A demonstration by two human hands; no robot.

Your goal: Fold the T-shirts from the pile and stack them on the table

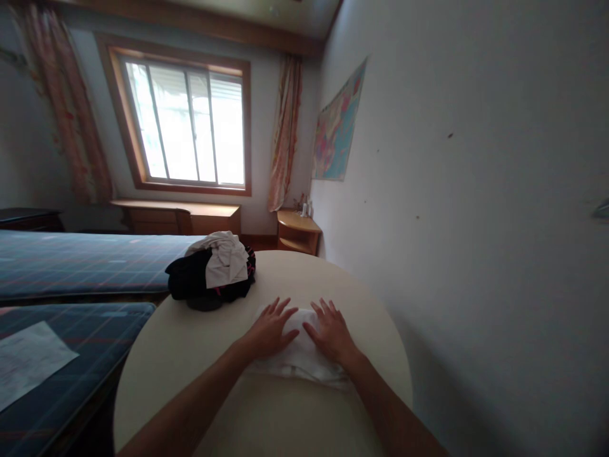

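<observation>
A white folded cloth [299, 358], perhaps a garment, lies flat on the round cream table [190, 381] in front of me. My left hand [269, 330] rests on its left side with the fingers spread. On its right side lies my right hand [330, 330], fingers also apart and palm down. Neither hand grips the cloth. Parts of it are hidden under my hands and forearms, so I cannot tell exactly what kind of garment it is.
A pile of black and light grey clothes [214, 270] sits at the table's far left edge. Beds with plaid mattresses [95, 260] stand to the left, one bearing a paper sheet [35, 358]. A white wall [476, 254] runs along the right. A corner shelf [299, 222] stands beyond.
</observation>
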